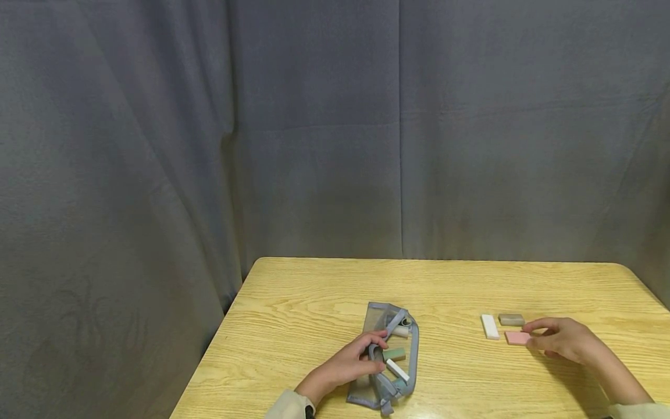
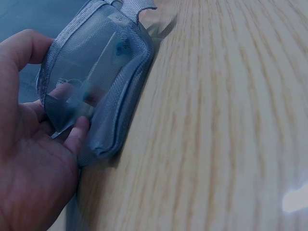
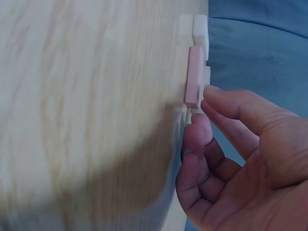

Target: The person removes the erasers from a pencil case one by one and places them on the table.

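My left hand (image 1: 349, 362) grips the rim of a grey mesh pouch (image 1: 370, 317), thumb and fingers spread along its opening. Inside show a green eraser (image 1: 394, 354), a white eraser (image 1: 398, 370) and other small pieces. In the left wrist view, the sheer mesh pouch (image 2: 96, 48) lies against the fingers. My right hand (image 1: 567, 340) is at the right end of a pink eraser (image 1: 517, 338). The right wrist view shows thumb and fingertips apart, right by the end of the pink eraser (image 3: 194, 77), which lies on the table.
A white eraser (image 1: 489, 327) lies left of the pink one, and a grey-brown eraser (image 1: 511, 319) just behind it. All rest on the wood-grain table (image 1: 293, 291). Grey curtains (image 1: 324, 145) hang behind the table and along its left side.
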A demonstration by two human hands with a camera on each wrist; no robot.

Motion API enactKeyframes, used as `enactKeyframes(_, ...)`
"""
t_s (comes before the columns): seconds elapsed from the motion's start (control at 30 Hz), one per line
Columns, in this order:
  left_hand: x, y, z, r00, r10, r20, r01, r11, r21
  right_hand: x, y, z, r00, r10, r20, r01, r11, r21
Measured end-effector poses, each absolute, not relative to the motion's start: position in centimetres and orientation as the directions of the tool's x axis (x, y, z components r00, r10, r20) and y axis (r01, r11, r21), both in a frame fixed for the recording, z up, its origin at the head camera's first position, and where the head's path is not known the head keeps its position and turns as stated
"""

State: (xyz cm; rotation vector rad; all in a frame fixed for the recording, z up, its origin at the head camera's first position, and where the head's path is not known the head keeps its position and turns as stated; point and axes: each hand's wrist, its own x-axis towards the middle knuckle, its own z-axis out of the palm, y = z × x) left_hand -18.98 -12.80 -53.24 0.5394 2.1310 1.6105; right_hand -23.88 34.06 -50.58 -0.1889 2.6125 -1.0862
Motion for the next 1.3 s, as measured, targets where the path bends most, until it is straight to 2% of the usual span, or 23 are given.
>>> enactKeyframes(0.47, -18.9, -12.8, -53.0, -0.836, 0.541, -0.089, 0.058, 0.248, 0.967, -23.5, 32.2, -48.7, -0.954, -0.240, -0.180, -0.036, 0.686, -0.726)
enactKeyframes(0.67, -19.0, -12.8, -53.1, -0.836, 0.541, -0.092, 0.054, 0.248, 0.967, -23.2, 31.2, -48.1, -0.954, -0.231, -0.193, -0.010, 0.666, -0.746)
enactKeyframes(1.3, -18.9, -12.8, -53.1, -0.836, 0.539, -0.100, 0.045, 0.250, 0.967, -22.4, 28.3, -47.8, -0.949, -0.280, -0.142, -0.067, 0.622, -0.780)
